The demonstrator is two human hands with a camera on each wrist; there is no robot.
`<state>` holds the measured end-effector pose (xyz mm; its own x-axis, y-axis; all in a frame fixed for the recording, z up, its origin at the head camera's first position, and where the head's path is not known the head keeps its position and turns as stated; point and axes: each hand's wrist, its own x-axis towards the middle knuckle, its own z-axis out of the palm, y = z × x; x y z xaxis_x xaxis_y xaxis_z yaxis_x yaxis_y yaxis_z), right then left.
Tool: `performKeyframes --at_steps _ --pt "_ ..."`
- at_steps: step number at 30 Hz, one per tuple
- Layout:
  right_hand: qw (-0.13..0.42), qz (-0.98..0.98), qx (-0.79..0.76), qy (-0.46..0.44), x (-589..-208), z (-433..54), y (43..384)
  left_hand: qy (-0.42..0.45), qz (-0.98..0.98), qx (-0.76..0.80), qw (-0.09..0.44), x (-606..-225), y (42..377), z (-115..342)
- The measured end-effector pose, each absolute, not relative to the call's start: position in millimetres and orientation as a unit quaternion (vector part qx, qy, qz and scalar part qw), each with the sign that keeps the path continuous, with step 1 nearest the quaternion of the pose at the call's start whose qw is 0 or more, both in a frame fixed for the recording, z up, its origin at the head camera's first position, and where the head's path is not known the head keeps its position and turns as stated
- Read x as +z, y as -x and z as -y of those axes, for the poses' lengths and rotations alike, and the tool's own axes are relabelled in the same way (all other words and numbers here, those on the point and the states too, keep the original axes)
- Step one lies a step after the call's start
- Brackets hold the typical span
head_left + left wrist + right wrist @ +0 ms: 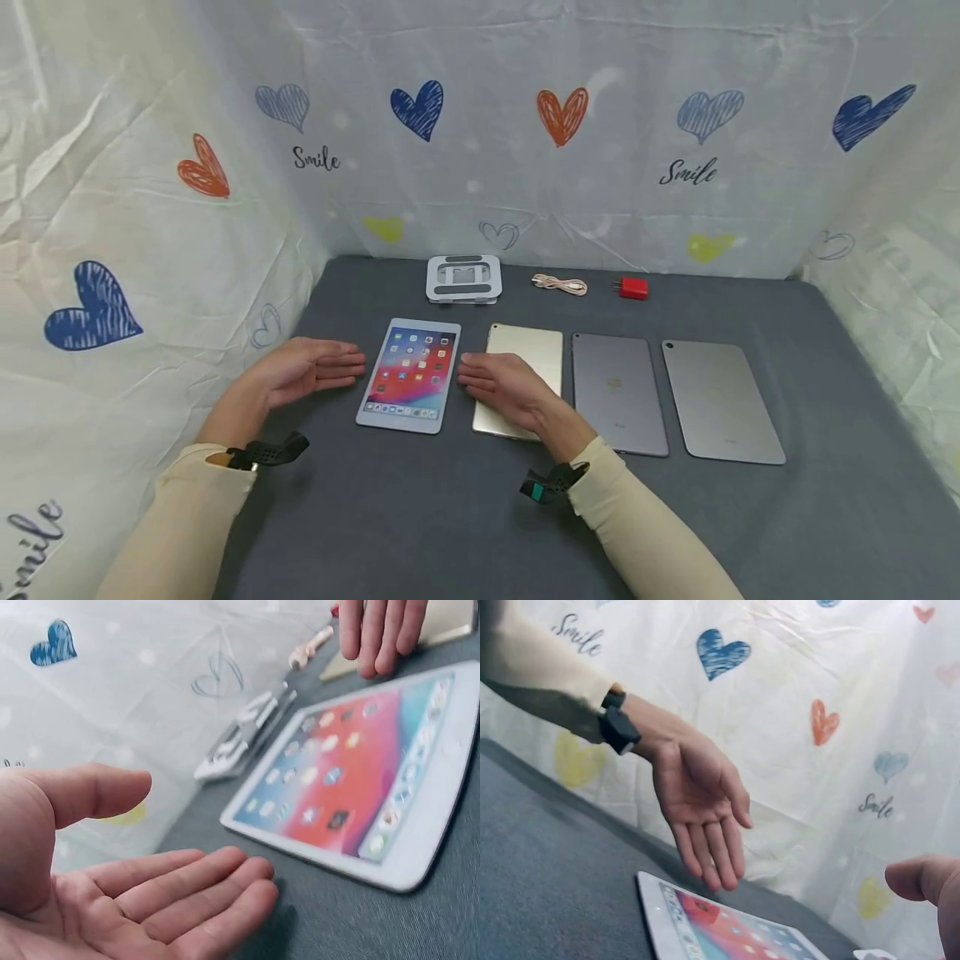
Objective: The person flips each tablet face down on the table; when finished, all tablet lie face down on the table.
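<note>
A white-framed tablet [409, 375] lies face up on the grey cloth, its screen lit with app icons. My left hand [311, 369] is held just left of it, fingers straight, palm turned toward the tablet, a small gap between. On the other side my right hand [510, 387] is near its right edge, fingers extended, covering part of a gold tablet [534, 342] that lies face down. In the left wrist view the left palm [150, 907] faces up with the thumb apart, and the lit tablet [352, 780] is beyond the fingertips. Neither hand holds anything.
Two more tablets lie face down to the right, a dark grey one [618, 392] and a silver one [722, 400]. Along the back are a folded grey stand [464, 279], a bundled cable [559, 285] and a red charger plug [633, 288]. Printed curtains [487, 192] enclose the table.
</note>
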<state>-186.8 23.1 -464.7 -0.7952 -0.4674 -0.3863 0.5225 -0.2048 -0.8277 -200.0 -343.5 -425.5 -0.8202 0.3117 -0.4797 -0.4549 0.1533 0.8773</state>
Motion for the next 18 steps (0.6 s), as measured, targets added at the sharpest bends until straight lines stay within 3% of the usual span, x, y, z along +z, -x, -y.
performKeyframes --at_steps 18 --pt "0.315 -0.514 -0.796 -0.045 -467 -6 190 0.082 -0.72 0.622 0.297 -444 208 331"
